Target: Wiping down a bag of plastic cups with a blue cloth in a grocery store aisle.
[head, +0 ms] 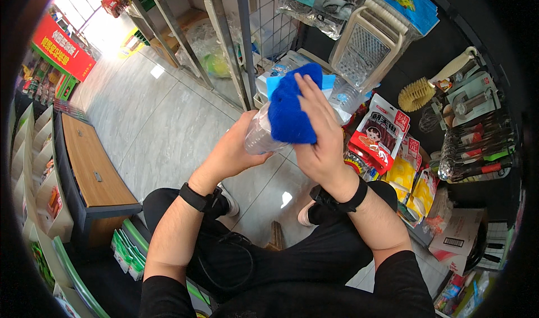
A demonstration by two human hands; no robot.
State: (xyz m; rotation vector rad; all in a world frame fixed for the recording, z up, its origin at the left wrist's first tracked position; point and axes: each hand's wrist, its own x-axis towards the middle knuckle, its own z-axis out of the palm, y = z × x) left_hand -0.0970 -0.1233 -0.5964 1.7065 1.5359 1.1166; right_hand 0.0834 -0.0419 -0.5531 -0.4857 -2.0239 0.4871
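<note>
My left hand (pixel 231 145) grips a clear ribbed plastic bottle (pixel 257 137) by its near end. The bottle is tilted, and its far part is hidden behind a blue cloth (pixel 290 111). With fingers stretched out, my right hand (pixel 322 137) presses the cloth against the bottle's side. A strip of light-blue label or wrapping shows behind the cloth. Beyond my right hand stand more clear plastic bottles (pixel 346 96) on the shelf. Both wrists wear black bands.
A packaged grater (pixel 368 44) and a bristle brush (pixel 417 94) hang at right, above red food pouches (pixel 377 134) and yellow packets (pixel 400 177). Metal shelf posts (pixel 223 44) rise ahead. A wooden cabinet (pixel 94 158) stands left on the grey tiled floor (pixel 164 124). A cardboard box (pixel 459 233) sits low right.
</note>
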